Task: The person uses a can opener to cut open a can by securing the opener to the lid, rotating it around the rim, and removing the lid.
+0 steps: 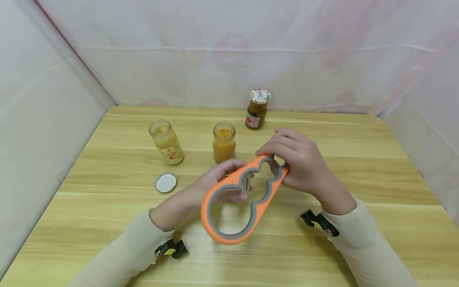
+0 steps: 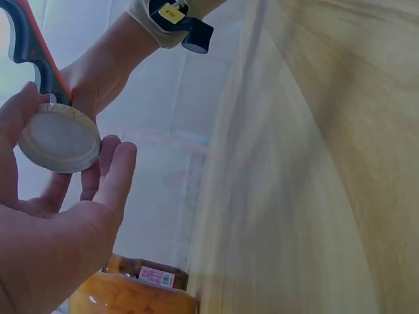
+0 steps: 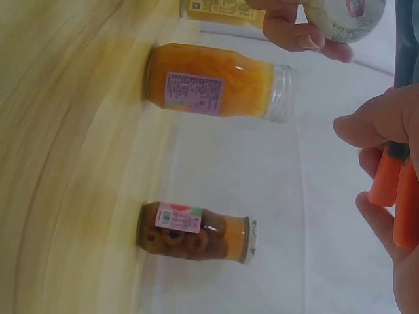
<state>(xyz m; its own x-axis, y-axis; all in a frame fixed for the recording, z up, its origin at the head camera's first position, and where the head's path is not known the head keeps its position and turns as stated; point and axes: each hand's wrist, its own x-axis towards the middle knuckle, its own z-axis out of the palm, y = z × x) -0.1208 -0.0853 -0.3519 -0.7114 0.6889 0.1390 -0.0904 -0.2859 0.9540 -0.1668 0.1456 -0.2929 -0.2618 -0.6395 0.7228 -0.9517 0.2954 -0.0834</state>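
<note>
My right hand (image 1: 301,161) grips the narrow end of an orange jar opener (image 1: 227,179) with a grey wavy lining. Its wide loop points down toward me. My left hand (image 1: 208,183) holds a round jar lid (image 2: 60,139) by its edge, pale underside showing in the left wrist view. In the head view the lid is seen edge-on through the opener's gap. Just beyond the left hand stands an uncapped jar of orange fruit (image 1: 224,149), its label visible in the right wrist view.
Another uncapped jar (image 1: 170,149), with yellowish contents, stands on the left. A loose lid (image 1: 166,183) lies in front of it on the wooden table (image 1: 358,159). At the back is a dark jar (image 1: 255,113) with its patterned lid on. Pale curtains (image 1: 229,75) enclose the table.
</note>
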